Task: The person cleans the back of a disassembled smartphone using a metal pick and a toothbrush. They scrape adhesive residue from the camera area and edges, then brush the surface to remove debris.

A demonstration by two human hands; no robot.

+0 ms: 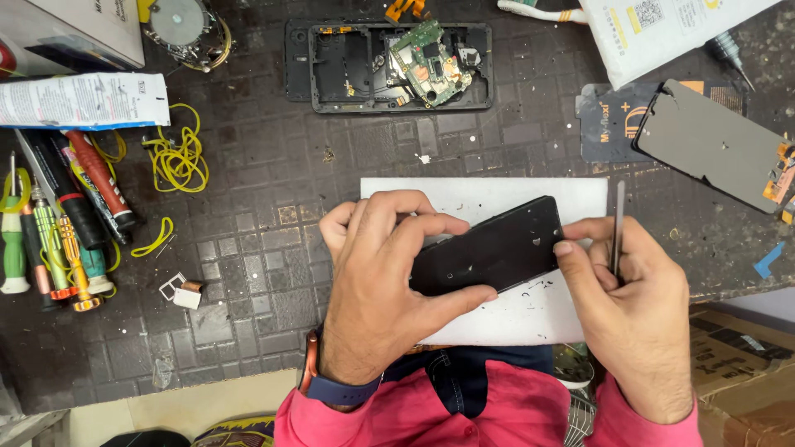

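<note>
The left hand (377, 277) is curled over the left end of a black phone (497, 248), fingers and thumb closed around its edges, holding it tilted above a white pad (497, 194) on the dark mat (273, 248). The right hand (633, 306) pinches the phone's right end (thumb on its edge) and also grips slim metal tweezers (618, 228) upright between its fingers.

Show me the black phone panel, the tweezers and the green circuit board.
black phone panel (497, 248), head view, middle of its dark face.
tweezers (619, 223), head view, upper shaft above the right hand.
green circuit board (431, 60), head view, board centre.
</note>
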